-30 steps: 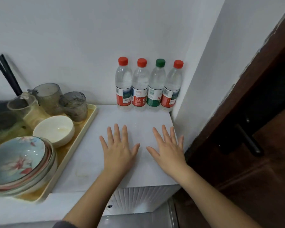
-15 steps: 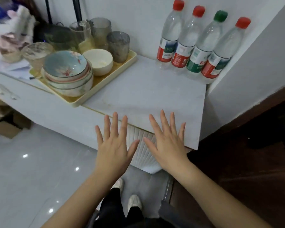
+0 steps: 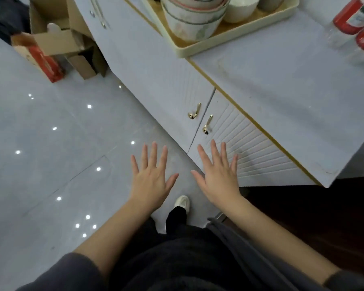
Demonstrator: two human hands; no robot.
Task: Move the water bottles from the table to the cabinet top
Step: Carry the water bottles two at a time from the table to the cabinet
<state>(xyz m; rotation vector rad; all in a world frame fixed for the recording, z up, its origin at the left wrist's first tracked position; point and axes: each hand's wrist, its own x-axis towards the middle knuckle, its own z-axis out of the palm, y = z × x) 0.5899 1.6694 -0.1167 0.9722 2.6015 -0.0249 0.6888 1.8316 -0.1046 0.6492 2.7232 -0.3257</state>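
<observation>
Two bare hands hang spread and holding nothing in front of a white cabinet. The left hand point(image 3: 150, 179) is palm down above the pale tiled floor point(image 3: 51, 143), fingers straight and fanned. The right hand point(image 3: 218, 177), splayed the same way, shows against the ribbed cabinet door point(image 3: 250, 143). The two thumbs point toward each other, close but apart. The water bottles point(image 3: 346, 17) stand at the far right of the cabinet top point(image 3: 292, 91), well away from both hands. They are cut off by the upper right corner of the frame, so only their lower halves show, with red labels and one greenish label. To their left on the same surface sits a cream tray point(image 3: 229, 36), one corner jutting over the cabinet's front edge. It carries a stack of patterned bowls point(image 3: 193, 15) and, just beside them, a plain white bowl point(image 3: 240, 9). Two gold door handles point(image 3: 201, 117) sit side by side where the cabinet doors meet, above the fingertips. An open cardboard box point(image 3: 59, 38) and a red carton point(image 3: 44, 64) lie on the floor at upper left, next to the cabinet. Below the hands, dark trousers and one white shoe point(image 3: 182, 203) are visible. Grey sleeves cover both forearms near the bottom edge, and dark wooden flooring point(image 3: 313, 217) fills the right side.
</observation>
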